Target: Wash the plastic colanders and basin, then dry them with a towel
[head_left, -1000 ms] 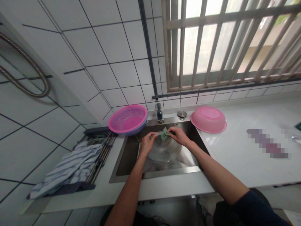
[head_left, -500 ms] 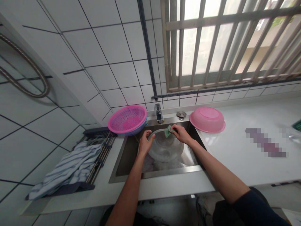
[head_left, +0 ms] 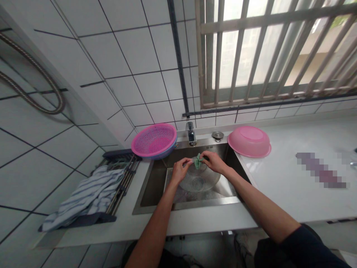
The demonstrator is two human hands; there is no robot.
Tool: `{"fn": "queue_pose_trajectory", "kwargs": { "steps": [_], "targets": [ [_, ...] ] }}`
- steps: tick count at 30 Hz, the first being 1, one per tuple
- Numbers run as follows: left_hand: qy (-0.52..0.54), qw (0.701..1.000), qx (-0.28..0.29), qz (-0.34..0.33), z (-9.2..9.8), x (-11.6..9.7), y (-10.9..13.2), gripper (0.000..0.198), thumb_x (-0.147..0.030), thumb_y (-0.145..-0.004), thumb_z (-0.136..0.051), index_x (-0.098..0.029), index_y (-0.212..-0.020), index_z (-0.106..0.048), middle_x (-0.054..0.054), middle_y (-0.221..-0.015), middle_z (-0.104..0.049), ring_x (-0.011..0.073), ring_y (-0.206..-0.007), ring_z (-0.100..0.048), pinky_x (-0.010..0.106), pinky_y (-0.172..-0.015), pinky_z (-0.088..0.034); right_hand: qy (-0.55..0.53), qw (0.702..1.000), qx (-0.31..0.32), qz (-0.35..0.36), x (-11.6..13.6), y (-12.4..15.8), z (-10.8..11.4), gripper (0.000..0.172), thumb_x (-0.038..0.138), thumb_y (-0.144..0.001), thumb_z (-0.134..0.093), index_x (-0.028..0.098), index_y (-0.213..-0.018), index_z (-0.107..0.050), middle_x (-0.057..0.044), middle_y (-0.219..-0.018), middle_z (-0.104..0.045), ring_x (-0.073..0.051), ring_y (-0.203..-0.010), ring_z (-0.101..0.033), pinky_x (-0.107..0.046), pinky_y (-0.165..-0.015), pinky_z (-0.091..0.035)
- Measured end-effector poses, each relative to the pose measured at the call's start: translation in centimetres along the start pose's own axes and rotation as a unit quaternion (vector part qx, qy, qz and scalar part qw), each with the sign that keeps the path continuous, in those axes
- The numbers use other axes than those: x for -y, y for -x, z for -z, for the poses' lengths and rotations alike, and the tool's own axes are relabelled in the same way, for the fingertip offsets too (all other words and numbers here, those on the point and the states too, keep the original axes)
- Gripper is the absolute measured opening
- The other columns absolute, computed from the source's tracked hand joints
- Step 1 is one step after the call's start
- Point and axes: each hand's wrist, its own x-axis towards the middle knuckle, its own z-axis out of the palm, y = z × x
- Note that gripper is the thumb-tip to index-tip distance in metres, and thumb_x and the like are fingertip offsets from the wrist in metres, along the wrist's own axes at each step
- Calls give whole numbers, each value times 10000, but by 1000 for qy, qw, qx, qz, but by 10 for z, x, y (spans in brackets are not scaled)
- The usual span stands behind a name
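Observation:
A clear glass lid (head_left: 199, 180) is held tilted over the steel sink (head_left: 156, 178). My left hand (head_left: 180, 169) grips the lid's rim at its upper left, fingers closed on the edge. My right hand (head_left: 213, 161) is closed on a small green cloth (head_left: 198, 161) and presses it against the lid's upper rim, close to the left hand's fingertips. The tap (head_left: 190, 133) stands just behind both hands.
A pink-purple colander (head_left: 154, 140) sits at the sink's back left, and an upturned pink basin (head_left: 249, 141) at its back right on the white counter (head_left: 292, 186). A striped towel (head_left: 86, 195) lies over a rack on the left. A barred window fills the wall above.
The lid has tipped flatter and lower in the sink. My right hand slid the cloth leftwards along the rim towards my left hand.

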Motion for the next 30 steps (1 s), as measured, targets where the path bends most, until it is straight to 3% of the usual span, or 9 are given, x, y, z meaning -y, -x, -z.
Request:
{"fn": "queue_pose_trajectory", "kwargs": {
  "steps": [5, 10, 16, 24, 30],
  "targets": [
    [-11, 1000, -3, -7, -1, -2, -3, 239, -426, -990, -647, -245, -1007, -802, 65, -1093, -835, 276, -1067, -770, 398, -1004, -562, 2, 1000, 9, 14, 1, -3, -2, 113, 211, -990, -641, 213, -1044, -740, -79, -1028, -771, -230, -937, -708, -332, -877, -520],
    [-17, 1000, -21, 3, 2, -3, -4, 266, -452, -1001, -642, -241, -1006, -804, 69, -1105, -838, 288, -1088, -772, 408, -1022, -558, -16, 1000, -6, -15, -8, -1, 7, 131, 275, -1002, -674, 221, -1049, -783, -67, -1026, -809, -239, -934, -746, -338, -872, -547],
    [-26, 999, -31, 9, -1, -6, -3, 272, -455, -1006, -630, -245, -1002, -804, 66, -1068, -839, 283, -1037, -775, 388, -970, -562, 42, 998, -1, 39, 3, -4, -2, 209, 259, -1026, -680, 242, -1187, -813, -108, -1122, -791, -259, -1044, -730, -375, -942, -548],
    [-46, 998, -43, 16, 6, -6, -4, 274, -476, -995, -631, -263, -987, -803, 57, -1051, -838, 282, -1022, -773, 373, -952, -558, 58, 998, -18, 25, -7, -3, 6, 159, 277, -1019, -710, 245, -1128, -822, -92, -1061, -791, -250, -994, -730, -370, -911, -552],
    [-69, 996, -54, 33, -3, -8, -3, 271, -476, -993, -635, -262, -975, -799, 46, -1017, -838, 276, -949, -774, 352, -884, -554, 127, 990, -7, 66, 3, -6, -11, 184, 246, -1023, -699, 247, -1181, -793, -102, -1091, -739, -258, -1043, -675, -378, -932, -553]
  ]
}}
